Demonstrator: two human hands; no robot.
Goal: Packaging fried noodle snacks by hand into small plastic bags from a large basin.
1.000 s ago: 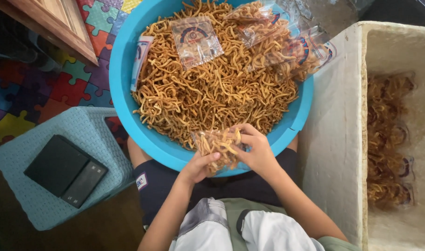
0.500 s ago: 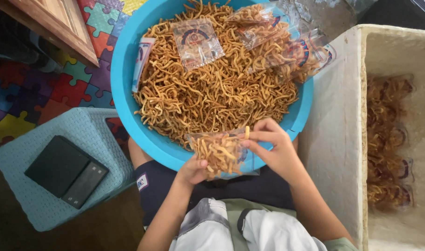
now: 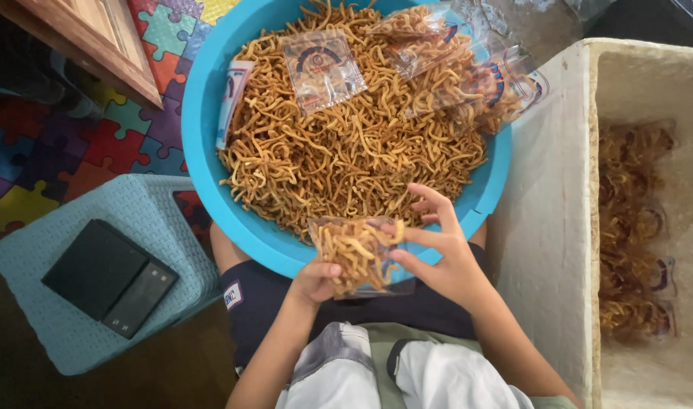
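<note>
In the head view, a small clear plastic bag partly filled with golden fried snack sticks (image 3: 358, 256) is held just over the near rim of a large round turquoise plastic basin (image 3: 202, 163), above the person's lap. The bag is gripped low on its left side by the left hand (image 3: 314, 282), whose fingers are curled together and clamped on the plastic, apparently so that the pouch is kept upright with its mouth toward the basin. The right hand (image 3: 445, 254) is placed at the bag's upper right edge; its thumb and forefinger are pinched on the rim while the other fingers are spread apart above the heap, seemingly to hold the opening wide.

The basin is filled with a loose heap of the same fried sticks (image 3: 346, 144), and several flat printed packets (image 3: 321, 70) are laid on top at the far side, within reach. To the right, a white foam box (image 3: 547, 189) is set touching the basin, and filled bags (image 3: 634, 227) are seen stacked inside it. To the left, a black digital scale (image 3: 110, 276) rests on a pale blue woven plastic stool (image 3: 35, 333), near the knee. A coloured puzzle-piece floor mat (image 3: 51, 151) lies beneath.
</note>
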